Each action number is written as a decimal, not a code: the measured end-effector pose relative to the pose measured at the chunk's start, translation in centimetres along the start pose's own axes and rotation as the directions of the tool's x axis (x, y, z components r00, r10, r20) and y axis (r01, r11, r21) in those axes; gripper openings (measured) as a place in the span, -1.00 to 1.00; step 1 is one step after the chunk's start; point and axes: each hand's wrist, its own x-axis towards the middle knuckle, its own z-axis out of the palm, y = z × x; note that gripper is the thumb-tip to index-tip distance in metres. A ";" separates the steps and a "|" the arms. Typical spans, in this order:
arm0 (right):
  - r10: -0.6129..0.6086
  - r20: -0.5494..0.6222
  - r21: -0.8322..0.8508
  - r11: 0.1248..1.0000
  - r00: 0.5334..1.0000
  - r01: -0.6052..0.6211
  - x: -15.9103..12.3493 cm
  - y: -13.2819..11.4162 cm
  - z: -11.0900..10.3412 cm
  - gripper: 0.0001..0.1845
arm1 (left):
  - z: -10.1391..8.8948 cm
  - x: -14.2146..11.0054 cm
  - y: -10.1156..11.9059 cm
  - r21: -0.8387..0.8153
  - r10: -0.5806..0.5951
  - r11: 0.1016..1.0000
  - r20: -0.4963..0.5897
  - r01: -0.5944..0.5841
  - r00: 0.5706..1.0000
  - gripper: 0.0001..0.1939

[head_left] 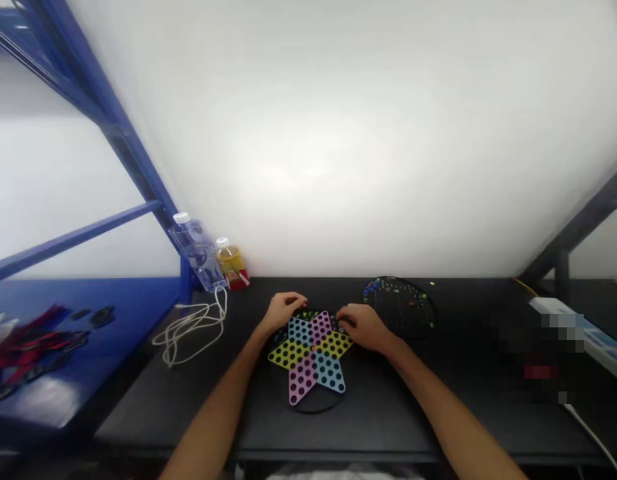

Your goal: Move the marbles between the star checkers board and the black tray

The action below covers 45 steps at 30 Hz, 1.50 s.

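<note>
The black worktop (388, 413) spreads across the lower part of the frame. On it, right of centre, lies a dark round board (403, 310) with small coloured bits on it. The star-shaped panel (309, 357), pink, yellow and blue, lies below the frame's centre, a dark curved rim (318, 411) showing beneath its lower points. My left hand (285, 311) is at its upper left and my right hand (362, 326) at its upper right, fingers partly curled; I cannot tell whether either grips anything. If I press unevenly, I judge the panel could slip askew, and a brushing fingertip could knock loose the small pieces (312, 313) along its top.
</note>
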 end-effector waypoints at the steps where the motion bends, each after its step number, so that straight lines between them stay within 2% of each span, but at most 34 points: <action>1: -0.005 0.025 -0.031 0.999 1.000 0.005 0.0 0.0 0.1 -0.80 | 0.0 0.0 -0.1 -0.001 -0.001 1.000 0.001 0.001 1.000 -0.66; 4: 0.026 0.080 -0.059 0.998 0.996 -0.022 0.1 0.0 0.3 -0.81 | 0.0 0.1 -0.2 -0.010 0.000 1.000 0.006 0.000 1.000 -0.65; 6: 0.057 0.085 0.003 0.998 0.995 -0.058 0.1 -0.1 0.2 -0.86 | 0.0 0.1 -0.2 -0.008 0.005 1.000 0.009 -0.005 1.000 -0.65; 8: 0.108 0.054 0.170 0.979 0.993 -0.116 0.1 -0.3 0.0 -0.91 | 0.0 0.1 -0.2 0.001 0.014 1.000 0.001 -0.014 1.000 -0.66; 9: 0.150 0.035 0.307 0.939 0.988 -0.153 0.1 -0.4 -0.1 -0.89 | 0.0 0.1 -0.2 0.005 0.017 1.000 0.001 -0.017 1.000 -0.66; 10: 0.205 0.025 0.471 0.861 0.979 -0.192 0.2 -0.5 -0.2 -0.84 | 0.0 0.1 -0.1 0.005 0.015 1.000 0.002 -0.015 1.000 -0.67; 11: 0.261 0.036 0.639 0.737 0.965 -0.223 0.3 -0.6 -0.3 -0.78 | 0.0 0.0 -0.1 0.004 0.012 1.000 0.002 -0.012 1.000 -0.67; 13: 0.344 0.103 0.877 0.411 0.933 -0.248 0.6 -0.7 -0.4 -0.68 | 0.0 0.0 -0.1 0.005 0.006 1.000 0.002 -0.006 1.000 -0.68; 14: 0.363 0.143 0.929 0.270 0.920 -0.252 0.7 -0.7 -0.4 -0.64 | 0.0 0.0 -0.1 0.004 0.005 1.000 0.002 -0.005 1.000 -0.68; 15: 0.376 0.174 0.950 0.177 0.910 -0.255 0.8 -0.7 -0.4 -0.61 | 0.0 0.1 -0.1 0.003 0.007 1.000 0.002 -0.007 1.000 -0.68; 16: 0.392 0.188 0.955 0.142 0.901 -0.261 0.8 -0.6 -0.3 -0.59 | 0.0 0.1 -0.2 0.002 0.011 1.000 0.002 -0.011 1.000 -0.67; 17: 0.416 0.183 0.949 0.162 0.891 -0.270 0.9 -0.5 -0.2 -0.59 | 0.0 0.1 -0.2 0.001 0.017 1.000 0.002 -0.017 1.000 -0.67; 18: 0.440 0.155 0.930 0.237 0.884 -0.281 0.8 -0.4 -0.1 -0.59 | 0.0 0.1 -0.2 -0.003 0.019 1.000 0.003 -0.019 1.000 -0.67; 20: 0.432 0.054 0.808 0.512 0.900 -0.293 0.6 -0.3 0.1 -0.64 | 0.1 0.1 -0.3 -0.004 0.021 1.000 -0.004 -0.021 1.000 -0.68; 22: 0.320 -0.034 0.546 0.799 0.947 -0.251 0.2 -0.2 0.0 -0.72 | 0.1 0.1 -0.4 -0.002 0.017 1.000 -0.011 -0.017 1.000 -0.69; 23: 0.244 -0.036 0.399 0.892 0.969 -0.210 0.0 -0.3 0.0 -0.77 | 0.1 0.1 -0.5 -0.002 0.016 1.000 -0.009 -0.016 1.000 -0.69; 25: 0.127 0.016 0.179 0.975 0.992 -0.128 -0.4 -0.5 -0.3 -0.85 | 0.1 0.1 -0.5 0.001 0.018 1.000 -0.005 -0.018 1.000 -0.69; 27: 0.082 0.077 0.078 0.993 0.994 -0.088 -0.6 -0.7 -0.5 -0.86 | 0.1 0.1 -0.6 0.003 0.018 1.000 -0.001 -0.018 1.000 -0.69; 29: 0.076 0.108 0.058 0.995 0.991 -0.082 -0.7 -0.8 -0.5 -0.85 | 0.1 0.1 -0.6 0.005 0.014 1.000 -0.001 -0.014 1.000 -0.68; 31: 0.090 0.092 0.115 0.988 0.992 -0.101 -0.6 -0.7 -0.4 -0.84 | 0.1 0.1 -0.5 0.004 0.010 1.000 -0.004 -0.010 1.000 -0.69; 33: 0.155 0.046 0.276 0.947 0.987 -0.162 -0.4 -0.6 -0.3 -0.80 | 0.1 0.1 -0.4 0.005 0.016 1.000 -0.003 -0.016 1.000 -0.69; 34: 0.218 0.034 0.403 0.890 0.975 -0.213 -0.3 -0.5 -0.3 -0.76 | 0.1 0.1 -0.4 0.007 0.020 1.000 -0.005 -0.020 1.000 -0.69; 35: 0.288 0.048 0.548 0.793 0.956 -0.266 -0.1 -0.4 -0.3 -0.71 | 0.1 0.1 -0.3 0.011 0.023 1.000 -0.005 -0.023 1.000 -0.68; 37: 0.388 0.147 0.794 0.502 0.910 -0.342 0.3 -0.2 -0.2 -0.60 | 0.1 0.0 -0.3 0.017 0.022 1.000 -0.004 -0.022 1.000 -0.68; 38: 0.406 0.202 0.863 0.357 0.891 -0.358 0.4 -0.2 -0.1 -0.56 | 0.1 0.0 -0.3 0.018 0.019 1.000 -0.003 -0.019 1.000 -0.68; 39: 0.412 0.239 0.899 0.249 0.880 -0.360 0.6 -0.1 0.0 -0.53 | 0.1 0.0 -0.3 0.015 0.016 1.000 -0.002 -0.016 1.000 -0.68; 40: 0.417 0.253 0.913 0.196 0.873 -0.358 0.7 -0.1 0.2 -0.51 | 0.1 0.0 -0.3 0.010 0.015 1.000 0.001 -0.015 1.000 -0.68; 41: 0.440 0.239 0.913 0.202 0.866 -0.354 0.8 -0.1 0.3 -0.51 | 0.0 0.1 -0.3 0.005 0.013 1.000 0.002 -0.013 1.000 -0.68; 42: 0.465 0.201 0.897 0.268 0.862 -0.353 0.8 -0.1 0.5 -0.51 | 0.0 0.1 -0.4 0.001 0.010 1.000 -0.001 -0.010 1.000 -0.68; 43: 0.478 0.140 0.853 0.386 0.867 -0.351 0.7 -0.1 0.6 -0.51 | 0.0 0.1 -0.4 0.000 0.007 1.000 -0.003 -0.007 1.000 -0.68; 45: 0.436 -0.012 0.649 0.688 0.900 -0.324 0.5 -0.3 0.7 -0.53 | 0.0 0.1 -0.3 0.002 0.007 1.000 -0.004 -0.007 1.000 -0.67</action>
